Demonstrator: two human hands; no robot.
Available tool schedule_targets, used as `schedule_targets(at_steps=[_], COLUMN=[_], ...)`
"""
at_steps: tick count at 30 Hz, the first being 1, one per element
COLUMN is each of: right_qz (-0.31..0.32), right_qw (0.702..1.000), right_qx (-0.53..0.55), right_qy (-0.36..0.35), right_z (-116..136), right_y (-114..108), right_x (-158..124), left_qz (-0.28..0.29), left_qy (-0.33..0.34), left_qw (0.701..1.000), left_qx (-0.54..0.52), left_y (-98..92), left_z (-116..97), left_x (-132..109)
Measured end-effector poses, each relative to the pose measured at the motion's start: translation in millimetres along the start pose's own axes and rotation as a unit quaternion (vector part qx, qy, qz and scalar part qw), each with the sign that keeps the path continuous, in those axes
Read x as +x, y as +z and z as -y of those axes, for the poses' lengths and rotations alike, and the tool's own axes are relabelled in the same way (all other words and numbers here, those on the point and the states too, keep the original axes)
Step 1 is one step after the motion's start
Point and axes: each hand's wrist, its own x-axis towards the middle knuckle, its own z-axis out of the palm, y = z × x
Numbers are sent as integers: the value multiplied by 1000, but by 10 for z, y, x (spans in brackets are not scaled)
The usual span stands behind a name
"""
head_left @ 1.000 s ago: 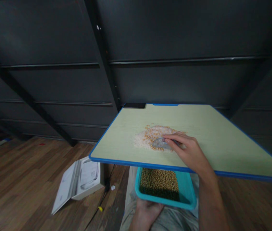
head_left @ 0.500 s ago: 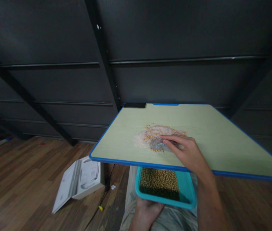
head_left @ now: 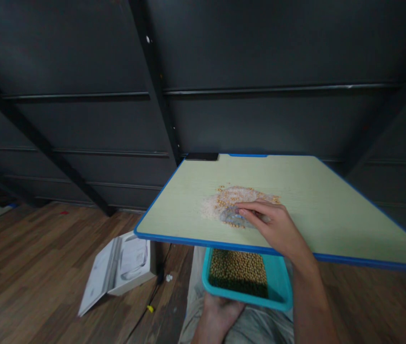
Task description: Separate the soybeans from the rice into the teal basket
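A spread pile of white grains like rice, mixed with yellow beans (head_left: 230,197), lies on the pale tabletop (head_left: 188,205). My right hand (head_left: 272,220) is over the near right side of the pile, thumb and fingertips pinched together. Under those fingertips is a bluish-grey, see-through patch (head_left: 228,213) that looks like thin plastic. Whatever is in the pinch is too small to make out. Below the table edge, my left hand (head_left: 220,313) supports a teal tray (head_left: 279,282) from underneath, its fingers mostly hidden. Many round yellowish beans (head_left: 238,270) fill the tray's left part.
The table has a blue rim (head_left: 203,242). A flat black object (head_left: 202,156) lies at its far left corner. On the wooden floor to the left are an open white box (head_left: 131,263) and a dark cable (head_left: 148,306). A dark panelled wall (head_left: 260,119) stands behind.
My right hand has shifted slightly left across the pile, still pinched. The left hand and the teal tray have stayed in place.
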Motion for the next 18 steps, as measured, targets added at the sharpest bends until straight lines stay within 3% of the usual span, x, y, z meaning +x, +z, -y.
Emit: schedule_targets(at_steps=[6,9,13,16,18], right_qz=[18,20,24,33,40], right_qw=[1000,1000,1000,999,999], right_qx=[0,4,11,16,20], right_qy=[0,2,8,10,8], right_z=[20,24,19,17,21], right_y=[-6,-4,4,9,9], right_x=[-3,-3,-13,-22,-27], left_qz=[6,3,51,33,-3], left_qy=[-18,-37,-85,-110,-110], left_qw=[1000,999,984,967,968], left_qx=[20,-32,-147,-228,-224], left_y=[7,55,122,142,150], left_z=[-58,-111,-168,-195,-210], left_x=[-59,-57,-8,4,-5])
